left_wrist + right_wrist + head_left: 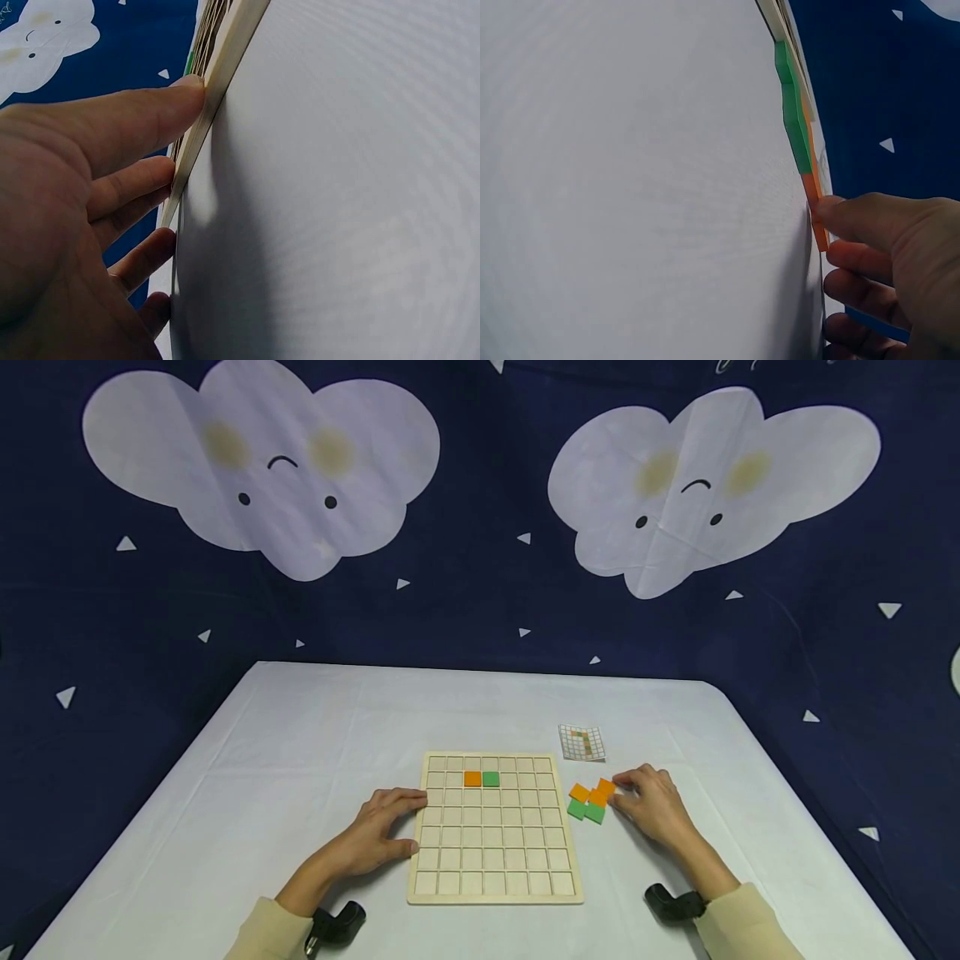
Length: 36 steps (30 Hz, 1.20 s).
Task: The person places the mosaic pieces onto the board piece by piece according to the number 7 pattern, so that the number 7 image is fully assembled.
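Observation:
A square wooden grid board (495,900) lies on the white table. An orange tile (472,779) and a green tile (491,779) sit side by side in its second row from the back. My left hand (372,832) rests along the board's left edge, thumb and fingers extended; the left wrist view shows the thumb against the rim (214,90). Right of the board, my right hand (656,803) pinches the outermost orange tile (605,787) of a small pile between thumb and index finger. Two other orange tiles (580,792) and two green tiles (595,813) lie beside it.
A small pattern card (582,743) with a printed grid and coloured squares lies behind the tile pile. Past the table's back edge hangs a dark blue cloth (480,610) with clouds and triangles. Black wrist mounts (672,906) sit below both hands.

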Motion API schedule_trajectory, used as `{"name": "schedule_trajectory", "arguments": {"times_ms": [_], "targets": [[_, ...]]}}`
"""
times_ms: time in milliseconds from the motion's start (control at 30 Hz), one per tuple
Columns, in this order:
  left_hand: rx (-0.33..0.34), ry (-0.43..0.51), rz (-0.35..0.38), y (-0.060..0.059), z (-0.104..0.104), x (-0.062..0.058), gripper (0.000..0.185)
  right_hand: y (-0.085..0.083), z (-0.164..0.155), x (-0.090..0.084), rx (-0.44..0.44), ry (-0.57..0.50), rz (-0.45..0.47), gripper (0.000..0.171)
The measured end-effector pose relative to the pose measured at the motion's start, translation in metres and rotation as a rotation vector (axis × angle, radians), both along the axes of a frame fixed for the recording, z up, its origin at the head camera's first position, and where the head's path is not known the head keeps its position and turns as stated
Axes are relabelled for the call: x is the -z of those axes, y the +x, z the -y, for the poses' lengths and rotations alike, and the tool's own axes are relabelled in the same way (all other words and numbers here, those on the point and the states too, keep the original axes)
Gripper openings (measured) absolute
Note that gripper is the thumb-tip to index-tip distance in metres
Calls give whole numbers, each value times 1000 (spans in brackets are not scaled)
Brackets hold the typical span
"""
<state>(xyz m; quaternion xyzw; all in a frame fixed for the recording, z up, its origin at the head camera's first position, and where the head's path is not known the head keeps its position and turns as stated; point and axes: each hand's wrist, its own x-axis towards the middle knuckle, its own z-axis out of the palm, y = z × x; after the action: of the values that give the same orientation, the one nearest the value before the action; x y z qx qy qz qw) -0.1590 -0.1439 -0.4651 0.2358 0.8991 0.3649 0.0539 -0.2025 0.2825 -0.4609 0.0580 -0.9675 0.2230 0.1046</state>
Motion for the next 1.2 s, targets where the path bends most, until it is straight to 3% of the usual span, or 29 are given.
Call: {"name": "schedule_trajectory", "arguments": {"times_ms": [1200], "targets": [[-1,5,-4,-1,0,1,58,-4,-1,5,-13,18,-49,24]]}}
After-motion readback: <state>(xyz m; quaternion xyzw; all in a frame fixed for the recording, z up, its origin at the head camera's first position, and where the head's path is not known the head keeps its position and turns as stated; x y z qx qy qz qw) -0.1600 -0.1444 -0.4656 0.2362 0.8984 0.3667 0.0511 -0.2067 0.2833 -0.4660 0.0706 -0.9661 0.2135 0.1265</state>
